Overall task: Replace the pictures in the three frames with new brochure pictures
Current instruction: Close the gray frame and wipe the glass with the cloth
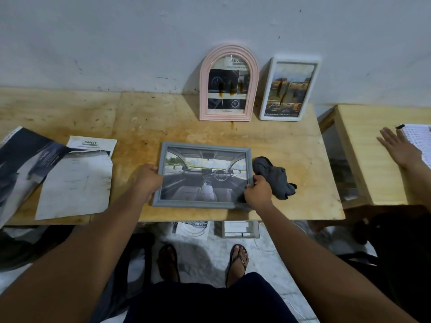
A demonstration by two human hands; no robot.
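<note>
The grey picture frame (203,176) lies flat mid-picture on the wooden table (163,117), with a car-interior print in it. The left hand (147,180) grips its left rail and the right hand (257,191) pinches its right rail. It looks light and stiff, and any glazing would be fragile, so the rails suit holding. A grey cloth (275,177) lies just right of it. A pink arched frame (228,82) and a white frame (289,88) lean at upper centre.

We log both arms stretched forward, forearms bare. Left hand (149,180) grips the left edge of the grey frame (205,145); right hand (257,191) pinches its right edge.
</note>
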